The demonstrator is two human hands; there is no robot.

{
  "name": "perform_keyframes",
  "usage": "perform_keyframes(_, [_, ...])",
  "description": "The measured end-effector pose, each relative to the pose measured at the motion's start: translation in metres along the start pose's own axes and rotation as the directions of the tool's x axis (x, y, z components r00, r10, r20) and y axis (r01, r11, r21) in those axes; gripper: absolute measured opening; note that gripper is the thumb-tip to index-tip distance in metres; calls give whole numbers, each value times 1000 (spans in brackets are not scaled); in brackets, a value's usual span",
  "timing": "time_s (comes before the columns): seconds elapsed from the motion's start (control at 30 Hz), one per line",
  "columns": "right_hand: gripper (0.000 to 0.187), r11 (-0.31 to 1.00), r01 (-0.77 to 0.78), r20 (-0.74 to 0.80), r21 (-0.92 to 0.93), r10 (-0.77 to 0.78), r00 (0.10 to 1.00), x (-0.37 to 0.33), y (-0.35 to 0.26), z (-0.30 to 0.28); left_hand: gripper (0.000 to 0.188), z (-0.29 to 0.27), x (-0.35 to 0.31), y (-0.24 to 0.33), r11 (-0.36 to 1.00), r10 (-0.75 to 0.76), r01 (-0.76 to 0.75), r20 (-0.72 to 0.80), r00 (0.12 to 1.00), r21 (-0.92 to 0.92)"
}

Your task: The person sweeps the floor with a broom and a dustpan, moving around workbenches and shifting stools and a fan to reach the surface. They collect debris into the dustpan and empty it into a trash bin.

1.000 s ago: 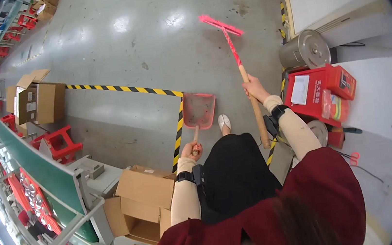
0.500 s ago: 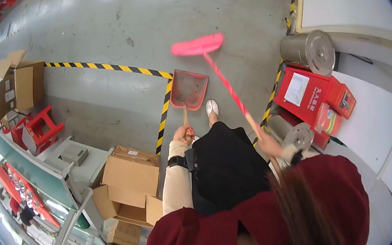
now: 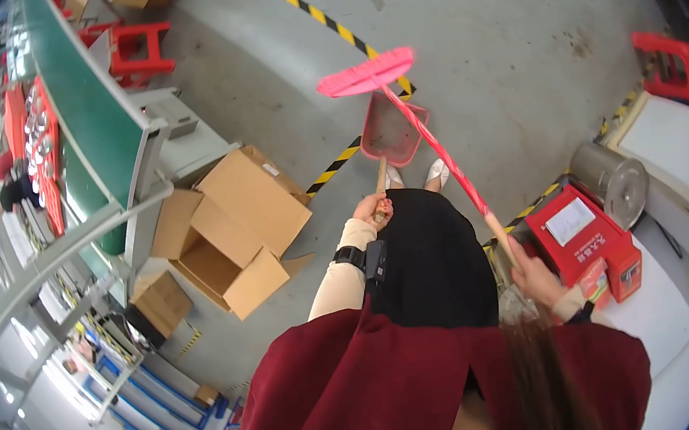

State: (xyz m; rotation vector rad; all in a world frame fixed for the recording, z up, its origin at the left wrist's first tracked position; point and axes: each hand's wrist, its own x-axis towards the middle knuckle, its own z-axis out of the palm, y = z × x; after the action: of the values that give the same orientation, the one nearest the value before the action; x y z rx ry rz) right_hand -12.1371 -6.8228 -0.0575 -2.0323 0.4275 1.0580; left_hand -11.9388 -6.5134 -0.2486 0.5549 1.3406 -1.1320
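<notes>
My left hand (image 3: 374, 210) is closed around the wooden handle of a red dustpan (image 3: 393, 133), which is low in front of my feet with bits of dirt in its pan. My right hand (image 3: 535, 271) grips the pale lower part of a broom's stick. The broom (image 3: 368, 74) has a pink bristle head and a red striped stick slanting up and left from my hand. In the picture its head overlaps the dustpan's far edge; whether the two touch, I cannot tell.
An open cardboard box (image 3: 246, 218) stands at my left beside a green-topped workbench (image 3: 80, 93). On the right are a red box (image 3: 574, 230) and a metal bin (image 3: 611, 182). Black-and-yellow tape (image 3: 311, 14) marks the floor; red stools (image 3: 139, 51) stand farther off.
My view has turned, so the boxes and bench at the left sit closer to the middle. The broom head has come nearer the dustpan; both hands keep their holds.
</notes>
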Motion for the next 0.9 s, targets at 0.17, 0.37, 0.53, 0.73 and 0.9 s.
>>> perform_keyframes(0.17, [61, 882, 331, -14, -335, -356, 934, 110, -62, -14, 13, -62, -37, 17, 925, 40, 3, 104, 994, -380])
perform_keyframes(0.37, [59, 798, 430, 36, -423, -459, 888, 256, -168, -11, 14, -110, -43, 38, 771, 121, -58, 55, 991, -634])
perform_keyframes(0.53, [59, 761, 464, 33, -453, -506, 862, 399, -274, -3, 13, -138, -41, 41, 590, 176, 27, 162, 971, -807])
perform_keyframes(0.73, [64, 622, 463, 146, -631, -491, 859, 479, -258, 14, 12, -130, -45, 39, 341, 199, 237, 316, 928, -910])
perform_keyframes(0.9, [67, 468, 424, 380, -775, -192, 905, 339, -109, -109, 13, -122, -40, 40, 305, 228, 170, 245, 943, -937])
